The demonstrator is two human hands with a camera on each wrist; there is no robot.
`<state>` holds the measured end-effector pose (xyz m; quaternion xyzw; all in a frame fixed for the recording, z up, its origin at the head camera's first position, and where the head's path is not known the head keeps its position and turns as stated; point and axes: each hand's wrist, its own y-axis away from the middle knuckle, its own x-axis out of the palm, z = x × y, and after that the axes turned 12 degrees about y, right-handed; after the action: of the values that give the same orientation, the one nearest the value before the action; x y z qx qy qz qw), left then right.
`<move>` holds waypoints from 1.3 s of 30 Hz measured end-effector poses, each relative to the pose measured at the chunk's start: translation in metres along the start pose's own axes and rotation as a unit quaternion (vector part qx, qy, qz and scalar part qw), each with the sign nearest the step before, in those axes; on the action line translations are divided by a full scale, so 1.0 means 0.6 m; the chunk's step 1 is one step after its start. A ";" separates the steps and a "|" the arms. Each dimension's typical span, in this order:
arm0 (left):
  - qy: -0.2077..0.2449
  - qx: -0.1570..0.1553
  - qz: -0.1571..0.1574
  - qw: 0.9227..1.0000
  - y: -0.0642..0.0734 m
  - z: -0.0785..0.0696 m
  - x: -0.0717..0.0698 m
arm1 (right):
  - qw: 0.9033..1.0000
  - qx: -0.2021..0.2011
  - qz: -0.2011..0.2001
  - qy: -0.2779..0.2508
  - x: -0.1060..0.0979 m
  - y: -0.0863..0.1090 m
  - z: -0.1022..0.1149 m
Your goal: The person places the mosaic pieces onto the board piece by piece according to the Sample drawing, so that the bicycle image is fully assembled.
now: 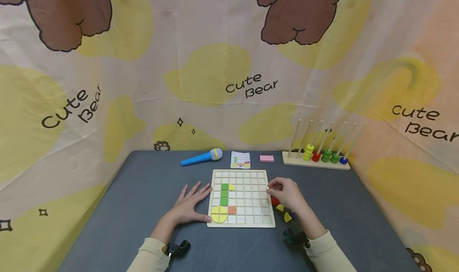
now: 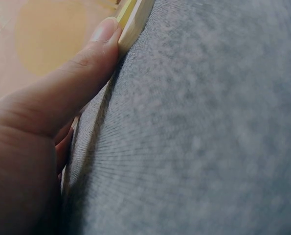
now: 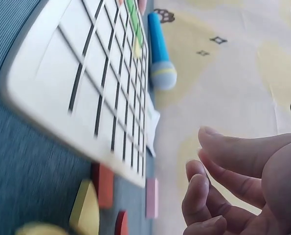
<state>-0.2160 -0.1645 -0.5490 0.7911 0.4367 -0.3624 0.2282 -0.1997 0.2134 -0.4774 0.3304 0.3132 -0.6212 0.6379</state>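
A white grid board [image 1: 253, 197] lies on the table. On its left part sit a column of green squares [image 1: 224, 194], a yellow quarter-round piece [image 1: 232, 187], a yellow circle of quarter pieces [image 1: 216, 218] and an orange square [image 1: 232, 210]. My left hand [image 1: 188, 206] is spread beside the board's left edge, its thumb [image 2: 103, 36] resting on the near corner. Above the right edge hovers my right hand [image 1: 288, 192], fingers loosely bent. The right wrist view shows a gap between thumb [image 3: 233, 147] and fingers, with nothing seen in it.
Loose red [image 1: 275, 201], yellow [image 1: 288, 217] and blue pieces lie right of the board, partly under the right hand. Behind it are a blue toy microphone [image 1: 197, 158], a pattern card [image 1: 240, 160], a pink block [image 1: 266, 158] and a peg stand with coloured beads [image 1: 315, 163].
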 end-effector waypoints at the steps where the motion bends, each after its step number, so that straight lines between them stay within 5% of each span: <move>1: 0.001 -0.001 0.001 1.000 0.000 -0.001 0.000 | 1.000 0.004 0.000 0.003 -0.002 0.000 -0.006; 28: 0.006 -0.008 0.001 1.000 -0.001 -0.002 0.001 | 0.997 0.057 0.034 0.047 -0.053 -0.001 -0.153; 39: 0.004 -0.002 -0.003 1.000 0.000 -0.002 0.001 | 0.994 0.064 0.058 0.074 -0.047 -0.004 -0.168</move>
<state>-0.2150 -0.1632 -0.5488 0.7909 0.4403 -0.3592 0.2271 -0.2020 0.3113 -0.5137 0.4330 0.2995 -0.5758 0.6255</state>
